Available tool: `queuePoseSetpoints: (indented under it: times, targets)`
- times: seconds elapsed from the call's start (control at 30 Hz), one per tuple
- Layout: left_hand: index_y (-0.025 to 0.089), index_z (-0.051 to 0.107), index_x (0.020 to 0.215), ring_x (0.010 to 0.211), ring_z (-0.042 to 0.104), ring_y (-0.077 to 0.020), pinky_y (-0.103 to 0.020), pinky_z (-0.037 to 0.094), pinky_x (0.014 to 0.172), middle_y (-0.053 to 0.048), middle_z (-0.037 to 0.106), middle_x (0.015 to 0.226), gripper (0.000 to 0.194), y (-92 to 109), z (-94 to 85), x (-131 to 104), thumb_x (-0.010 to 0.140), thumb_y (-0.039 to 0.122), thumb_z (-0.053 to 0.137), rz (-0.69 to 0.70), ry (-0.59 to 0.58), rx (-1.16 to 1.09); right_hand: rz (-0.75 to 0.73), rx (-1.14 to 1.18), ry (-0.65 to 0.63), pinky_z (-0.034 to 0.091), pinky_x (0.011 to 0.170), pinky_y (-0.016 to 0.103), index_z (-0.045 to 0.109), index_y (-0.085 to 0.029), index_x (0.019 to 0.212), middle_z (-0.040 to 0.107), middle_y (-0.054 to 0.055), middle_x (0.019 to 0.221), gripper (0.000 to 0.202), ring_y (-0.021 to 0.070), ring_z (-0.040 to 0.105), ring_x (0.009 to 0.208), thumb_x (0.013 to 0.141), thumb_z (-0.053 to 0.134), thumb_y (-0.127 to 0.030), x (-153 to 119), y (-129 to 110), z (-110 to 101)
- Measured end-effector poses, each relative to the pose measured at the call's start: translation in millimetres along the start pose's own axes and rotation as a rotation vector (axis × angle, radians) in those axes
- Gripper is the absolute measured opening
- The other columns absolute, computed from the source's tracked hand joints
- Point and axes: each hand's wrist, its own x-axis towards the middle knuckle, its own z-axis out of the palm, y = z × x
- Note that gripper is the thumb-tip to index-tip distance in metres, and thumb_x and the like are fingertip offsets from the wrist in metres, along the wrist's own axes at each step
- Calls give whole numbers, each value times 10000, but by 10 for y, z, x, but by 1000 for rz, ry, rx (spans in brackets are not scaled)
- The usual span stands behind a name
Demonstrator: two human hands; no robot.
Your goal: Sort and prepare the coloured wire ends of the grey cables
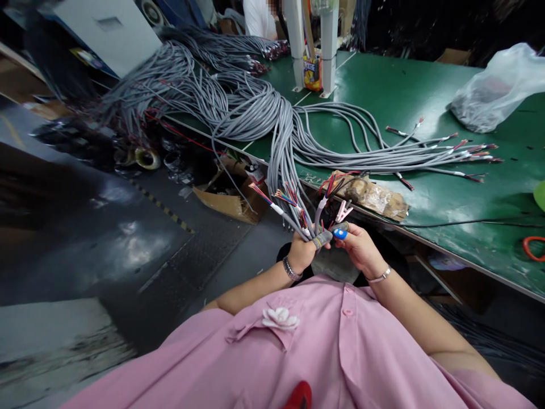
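Observation:
My left hand is closed around a bundle of grey cables just in front of my body. Their stripped ends, with red, blue, orange and black wires and white bands, fan out above the fist. A grey cover with a yellowish edge sits at my left fingertips. Close beside it, my right hand is pinched, with a blue piece at the thumb tip; what lies between those fingers is too small to make out. A pale pink clip stands just beyond the right fingers.
More grey cables are heaped across the green table. A taped brown cardboard piece lies at its near edge. Further right are a clear plastic bag and an orange handle. A cardboard box sits below; a person is across the table.

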Motion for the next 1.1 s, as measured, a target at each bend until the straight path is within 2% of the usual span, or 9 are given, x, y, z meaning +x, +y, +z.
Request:
queuePoseSetpoints:
  times: [0.13, 0.23, 0.3, 0.47, 0.67, 0.73, 0.9, 1.1]
  targets:
    - [148, 678, 625, 448, 499, -91, -246, 449, 527, -16, 635, 534, 251, 6, 34, 18, 739, 363, 739, -29, 24, -96, 61, 153, -54, 488, 654, 253, 700, -187, 820, 658, -2, 743, 238, 101, 573, 641, 745, 763, -404, 78, 11, -119]
    - [146, 689, 650, 445, 502, -91, -244, 448, 518, -21, 643, 544, 241, 25, 63, 29, 722, 369, 747, -48, 12, -156, 84, 283, -2, 507, 651, 264, 685, -206, 842, 685, 16, 824, 391, 115, 594, 671, 755, 692, -587, 209, 1, -175]
    - [146, 683, 642, 433, 492, -87, -241, 439, 506, -21, 638, 537, 251, 39, 83, 35, 725, 376, 742, -52, 2, -159, 67, 289, 21, 504, 626, 261, 679, -207, 842, 681, 15, 807, 434, 113, 580, 646, 751, 671, -632, 298, -15, -163]
    - [147, 667, 613, 440, 509, -95, -234, 409, 480, -25, 628, 519, 283, 32, 124, 50, 738, 392, 732, -66, 0, -104, -47, 235, 76, 470, 577, 258, 683, -184, 805, 662, 18, 752, 458, 114, 550, 610, 750, 669, -639, 414, -2, -57]
    - [147, 671, 628, 422, 476, -83, -236, 414, 484, -26, 641, 534, 268, -23, 142, 72, 744, 379, 736, -46, 2, -88, -350, -45, 368, 428, 563, 265, 654, -193, 691, 625, 11, 633, 508, 119, 516, 567, 821, 548, -672, 439, 93, -22]
    - [146, 674, 635, 429, 486, -86, -237, 412, 483, -27, 646, 542, 267, -26, 143, 76, 748, 380, 733, -38, 2, -84, -311, 0, 337, 442, 564, 268, 652, -199, 713, 646, 15, 663, 509, 123, 532, 570, 804, 556, -691, 447, 81, -4]
    - [148, 653, 604, 446, 513, -98, -248, 420, 496, -24, 641, 536, 295, -21, 146, 81, 744, 395, 734, -46, 8, -86, -36, 365, 172, 502, 569, 266, 623, -219, 768, 693, 7, 778, 473, 121, 586, 599, 695, 692, -682, 473, -11, 63]
    - [152, 647, 581, 440, 498, -97, -248, 413, 496, -23, 632, 518, 311, -43, 140, 80, 749, 401, 726, -56, 31, -66, -51, 411, 186, 525, 567, 261, 617, -222, 778, 672, -3, 705, 419, 122, 600, 602, 720, 716, -624, 513, -42, 100]
